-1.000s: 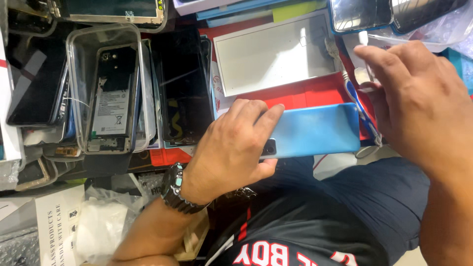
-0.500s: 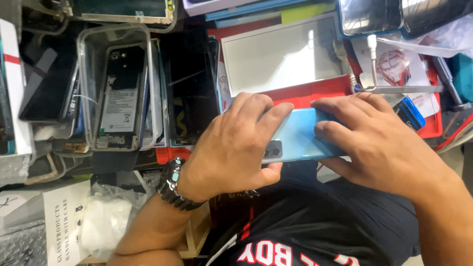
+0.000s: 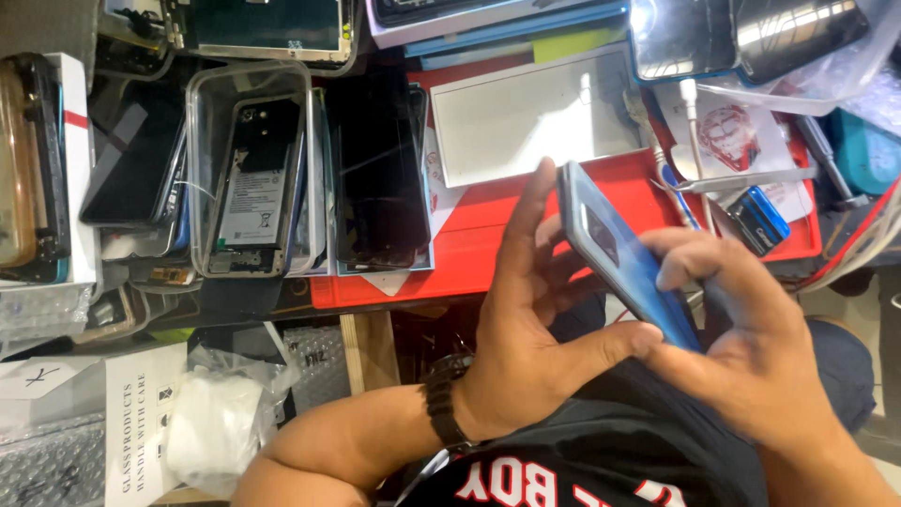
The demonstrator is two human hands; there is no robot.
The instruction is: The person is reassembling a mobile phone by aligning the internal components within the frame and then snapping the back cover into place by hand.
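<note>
A blue phone (image 3: 621,258) is tilted up on its edge above my lap, its back with the camera window facing right. My left hand (image 3: 526,329) cradles it from the left, fingers spread behind it and thumb pressed at its lower end. My right hand (image 3: 741,338) grips it from the right, fingers curled over its back. A black watch (image 3: 443,402) sits on my left wrist.
A red tray (image 3: 488,244) holds a white panel (image 3: 535,117), black phone screens (image 3: 380,174), tweezers (image 3: 741,180) and a small blue tool (image 3: 758,216). A clear case with an opened phone (image 3: 251,169) lies left. Bubble wrap and a white box (image 3: 141,427) sit lower left.
The blue phone lay flat under both hands; now it is tipped up on edge, the left fingers have opened behind it and the right hand has dropped lower.
</note>
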